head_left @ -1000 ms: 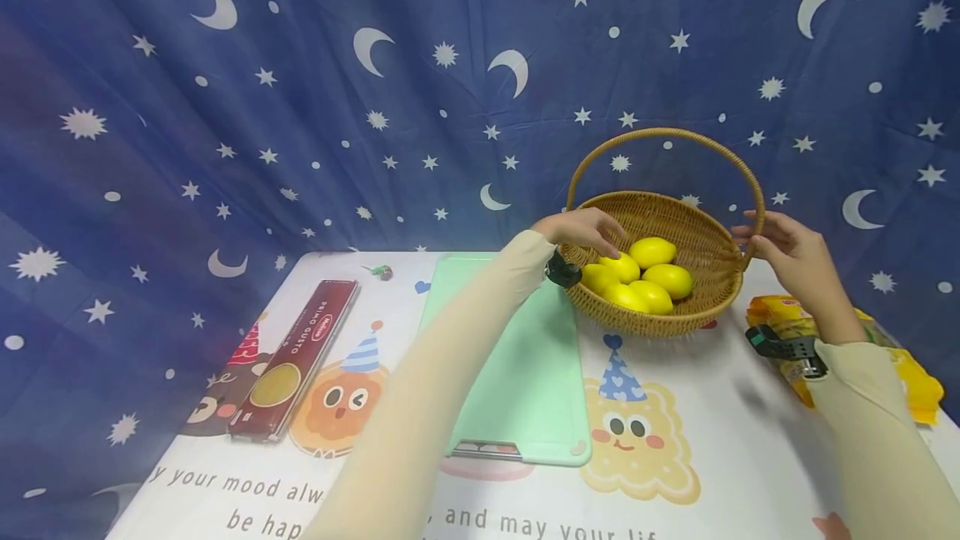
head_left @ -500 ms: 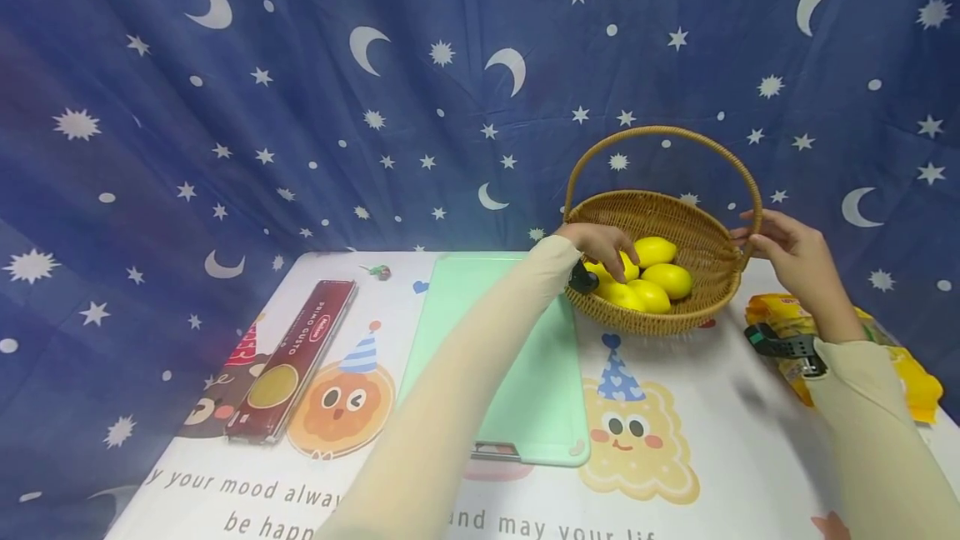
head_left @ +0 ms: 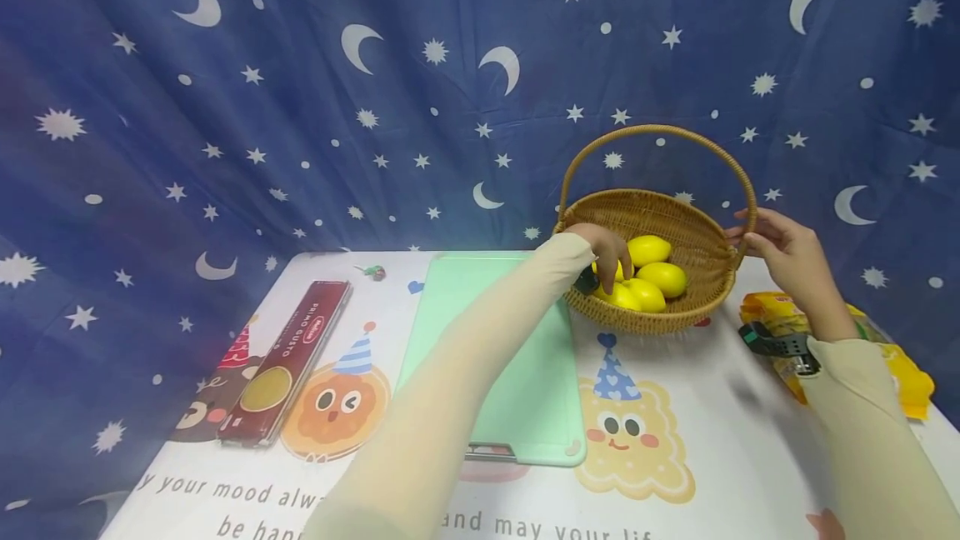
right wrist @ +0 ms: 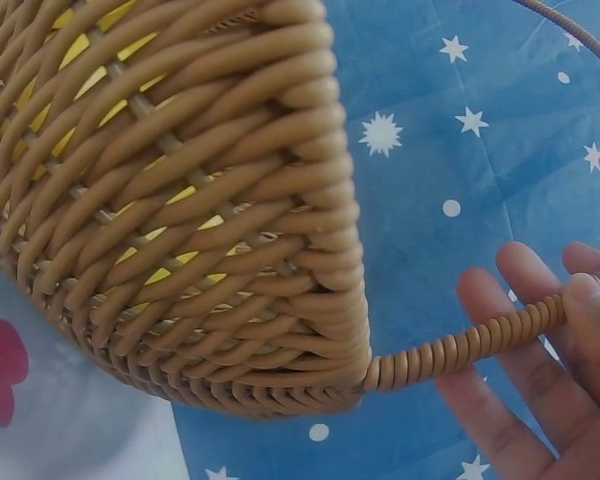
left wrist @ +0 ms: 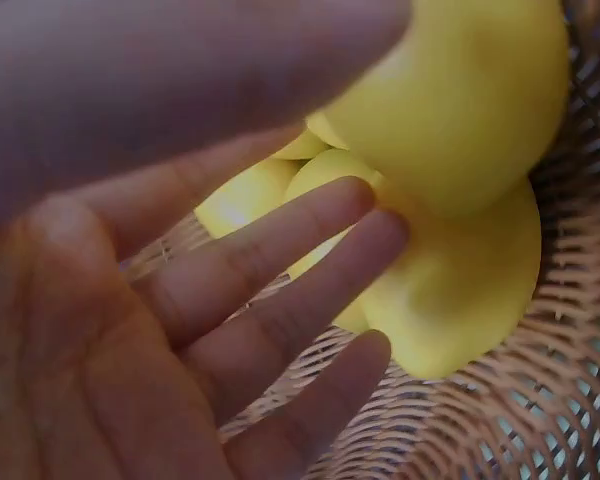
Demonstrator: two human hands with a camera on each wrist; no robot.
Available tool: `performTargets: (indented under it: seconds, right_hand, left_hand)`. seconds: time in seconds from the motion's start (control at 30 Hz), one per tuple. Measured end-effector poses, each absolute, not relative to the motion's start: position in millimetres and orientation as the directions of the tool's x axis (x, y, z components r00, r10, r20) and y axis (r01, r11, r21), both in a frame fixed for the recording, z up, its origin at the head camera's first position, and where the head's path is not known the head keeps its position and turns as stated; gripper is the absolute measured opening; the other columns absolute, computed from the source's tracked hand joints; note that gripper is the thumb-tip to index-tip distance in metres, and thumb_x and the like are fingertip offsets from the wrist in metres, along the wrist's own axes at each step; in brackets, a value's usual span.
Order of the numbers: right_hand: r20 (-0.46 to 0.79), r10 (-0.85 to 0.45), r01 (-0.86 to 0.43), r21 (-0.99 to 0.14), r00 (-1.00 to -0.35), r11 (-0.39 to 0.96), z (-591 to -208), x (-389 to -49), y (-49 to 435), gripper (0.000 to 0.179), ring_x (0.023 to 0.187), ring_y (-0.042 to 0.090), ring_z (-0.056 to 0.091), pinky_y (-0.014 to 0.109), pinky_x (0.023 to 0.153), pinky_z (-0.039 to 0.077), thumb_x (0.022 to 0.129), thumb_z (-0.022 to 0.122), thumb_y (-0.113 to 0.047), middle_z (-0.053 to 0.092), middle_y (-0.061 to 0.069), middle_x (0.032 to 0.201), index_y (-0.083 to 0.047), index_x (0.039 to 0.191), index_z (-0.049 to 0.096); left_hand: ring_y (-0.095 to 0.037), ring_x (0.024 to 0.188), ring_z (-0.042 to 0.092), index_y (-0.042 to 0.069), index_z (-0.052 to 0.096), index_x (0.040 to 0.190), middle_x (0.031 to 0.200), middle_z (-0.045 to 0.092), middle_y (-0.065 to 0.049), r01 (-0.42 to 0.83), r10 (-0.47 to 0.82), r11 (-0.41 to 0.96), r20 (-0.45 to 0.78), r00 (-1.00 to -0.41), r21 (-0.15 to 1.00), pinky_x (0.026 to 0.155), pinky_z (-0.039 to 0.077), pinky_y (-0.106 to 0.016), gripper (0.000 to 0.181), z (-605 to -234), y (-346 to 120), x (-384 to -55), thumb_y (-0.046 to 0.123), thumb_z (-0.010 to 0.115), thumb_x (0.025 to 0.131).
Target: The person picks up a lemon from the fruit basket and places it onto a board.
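A brown wicker basket point(head_left: 693, 307) with a tall arched handle point(head_left: 652, 130) holds several yellow lemons point(head_left: 663, 279). My left hand point(head_left: 606, 252) reaches down into its left side, among the lemons. Seen from the left wrist, the fingers point(left wrist: 280, 265) are nearly straight, with their tips at the lemons; the thumb point(left wrist: 230, 70) passes over the edge of the upper lemon point(left wrist: 470, 110). At the basket's right side, my right hand point(head_left: 787, 252) holds the lower end of the handle. Its thumb point(right wrist: 588, 300) lies on the near side of the wrapped cane, other fingers behind.
A mint-green cutting board point(head_left: 525, 373) lies left of the basket, partly under my left sleeve. Farther left are a dark red spaghetti pack point(head_left: 288, 365) and a small green-and-red item point(head_left: 373, 272). A yellow packet point(head_left: 900, 373) lies beside my right wrist. A blue curtain point(head_left: 420, 107) hangs behind.
My left hand has moved right and down from the basket's left rim in among the lemons, its fingers now pointing downward. The right hand keeps its hold on the handle.
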State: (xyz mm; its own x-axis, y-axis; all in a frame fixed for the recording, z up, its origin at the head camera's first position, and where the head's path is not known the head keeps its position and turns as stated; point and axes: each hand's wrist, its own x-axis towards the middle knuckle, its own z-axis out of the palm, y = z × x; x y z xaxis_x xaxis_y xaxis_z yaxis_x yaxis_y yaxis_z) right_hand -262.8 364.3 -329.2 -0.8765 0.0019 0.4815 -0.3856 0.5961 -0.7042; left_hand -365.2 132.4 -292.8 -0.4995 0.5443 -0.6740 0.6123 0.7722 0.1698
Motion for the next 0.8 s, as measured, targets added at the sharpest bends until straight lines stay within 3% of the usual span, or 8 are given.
performTargets:
  seconds: [0.13, 0.2, 0.4, 0.57, 0.8]
  right_hand:
    - [0.483, 0.004, -0.379, -0.693, -0.876, 0.614, -329.7, -262.3, 362.1, 0.029, 0.080, -0.017, 0.058, 0.001, 0.068, 0.047, 0.097, 0.047, -0.009, 0.058, -0.034, 0.089, -0.002, 0.124, 0.053]
    - [0.482, 0.005, -0.377, -0.691, -0.876, 0.617, -330.1, -262.0, 361.7, 0.029, 0.080, -0.016, 0.059, 0.001, 0.069, 0.047, 0.097, 0.047, -0.009, 0.058, -0.034, 0.089, -0.002, 0.124, 0.053]
    - [0.490, 0.007, -0.383, -0.689, -0.872, 0.615, -329.5, -262.1, 361.4, 0.028, 0.080, -0.015, 0.060, 0.001, 0.069, 0.046, 0.097, 0.047, -0.009, 0.058, -0.034, 0.088, -0.002, 0.124, 0.054]
    - [0.486, 0.016, -0.372, -0.689, -0.874, 0.623, -329.2, -263.0, 362.0, 0.027, 0.079, -0.016, 0.059, 0.000, 0.068, 0.046, 0.097, 0.047, -0.008, 0.058, -0.035, 0.087, -0.003, 0.123, 0.054]
    - [0.480, 0.035, -0.353, -0.690, -0.876, 0.632, -330.2, -264.4, 363.7, 0.028, 0.078, -0.017, 0.058, 0.000, 0.067, 0.046, 0.096, 0.048, -0.006, 0.056, -0.036, 0.085, -0.001, 0.123, 0.053]
  left_hand:
    - [-0.004, 0.135, 0.036, 0.040, 0.039, 0.141, 0.153, 0.026, 0.013, 0.683, 0.492, 0.730, -0.713, -0.500, 0.025, 0.106, 0.038, -0.021, 0.059, -290.0, 133.8, -360.8, 0.031, 0.064, 0.088]
    - [-0.004, 0.136, 0.034, 0.040, 0.036, 0.142, 0.154, 0.024, 0.013, 0.698, 0.478, 0.716, -0.732, -0.486, 0.005, 0.108, 0.036, -0.022, 0.061, -287.7, 132.7, -358.2, 0.033, 0.063, 0.088]
    - [-0.007, 0.127, 0.048, 0.035, 0.036, 0.144, 0.156, 0.020, 0.011, 0.615, 0.479, 0.779, -0.750, -0.456, 0.123, 0.107, 0.037, -0.023, 0.063, -291.0, 128.4, -357.9, 0.030, 0.065, 0.088]
    - [-0.007, 0.130, 0.044, 0.031, 0.035, 0.145, 0.157, 0.015, 0.010, 0.577, 0.508, 0.791, -0.743, -0.437, 0.201, 0.102, 0.042, -0.019, 0.061, -297.4, 126.5, -361.2, 0.026, 0.062, 0.090]
    - [-0.007, 0.129, 0.045, 0.029, 0.038, 0.144, 0.155, 0.021, 0.008, 0.529, 0.536, 0.802, -0.725, -0.432, 0.278, 0.099, 0.043, -0.017, 0.058, -298.7, 127.4, -362.4, 0.025, 0.061, 0.091]
